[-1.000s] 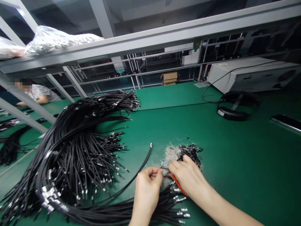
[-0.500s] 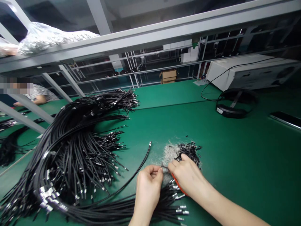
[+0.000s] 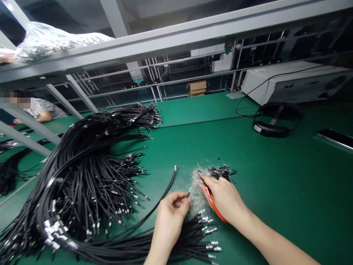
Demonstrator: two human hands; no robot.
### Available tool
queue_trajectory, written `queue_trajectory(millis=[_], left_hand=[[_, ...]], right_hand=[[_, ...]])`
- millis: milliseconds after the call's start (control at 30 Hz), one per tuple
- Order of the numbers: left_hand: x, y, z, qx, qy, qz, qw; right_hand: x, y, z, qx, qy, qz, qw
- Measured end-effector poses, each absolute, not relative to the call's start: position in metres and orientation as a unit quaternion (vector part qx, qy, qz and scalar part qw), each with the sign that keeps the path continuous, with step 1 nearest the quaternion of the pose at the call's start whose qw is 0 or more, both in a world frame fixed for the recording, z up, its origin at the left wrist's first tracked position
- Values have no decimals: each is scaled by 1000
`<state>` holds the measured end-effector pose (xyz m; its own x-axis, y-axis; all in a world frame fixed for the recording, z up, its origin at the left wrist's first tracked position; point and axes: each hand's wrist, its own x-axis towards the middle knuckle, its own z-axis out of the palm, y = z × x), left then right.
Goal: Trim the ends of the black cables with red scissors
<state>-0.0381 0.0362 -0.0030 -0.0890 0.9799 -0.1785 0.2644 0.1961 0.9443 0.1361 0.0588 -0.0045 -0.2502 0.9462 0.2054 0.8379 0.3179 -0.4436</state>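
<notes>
My left hand [image 3: 173, 211] is closed in a pinch on the end of a black cable [image 3: 189, 193], whose pale tip sticks up past the fingers. In my right hand [image 3: 224, 197] are red-handled cutters [image 3: 213, 208], with the dark jaw tip showing beyond the fingers. The tip is apart from the cable end. Beyond the right hand lies a pile of short black sleeve pieces [image 3: 222, 172]. Pale, hair-like fibre scraps [image 3: 197, 184] are spread between the hands. Under my left forearm runs a bundle of black cables [image 3: 132, 244] with silvery ends.
A large heap of black cables [image 3: 91, 165] covers the left of the green table [image 3: 275, 184]. At the back right are a white box-shaped unit [image 3: 275, 88], a black headband-like device [image 3: 273, 129] and a phone-like slab [image 3: 335, 140]. A person [image 3: 45, 110] sits at far left.
My right hand has moved up and away from my left hand, taking the cutters off the cable. The cable's pale tip now shows. My left hand has barely moved.
</notes>
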Motion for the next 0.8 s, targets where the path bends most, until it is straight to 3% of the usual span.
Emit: queue_trajectory(millis=[133, 233, 333, 533, 733, 800], left_hand=[[-39, 32, 1, 467, 588, 428, 503], [-39, 28, 7, 446, 559, 454, 532], [-40, 24, 11, 437, 551, 456, 546], [-37, 20, 8, 471, 565, 461, 497], [-33, 12, 4, 644, 608, 399, 238], [-33, 11, 3, 644, 616, 397, 217]], right_hand=[[130, 56, -5, -488, -701, 388, 347], [126, 53, 0, -441, -609, 546, 370], [121, 51, 2, -418, -541, 629, 371], [105, 47, -11, -452, -487, 620, 418], [107, 42, -8, -482, -570, 489, 451], [110, 41, -4, -473, -617, 429, 460]])
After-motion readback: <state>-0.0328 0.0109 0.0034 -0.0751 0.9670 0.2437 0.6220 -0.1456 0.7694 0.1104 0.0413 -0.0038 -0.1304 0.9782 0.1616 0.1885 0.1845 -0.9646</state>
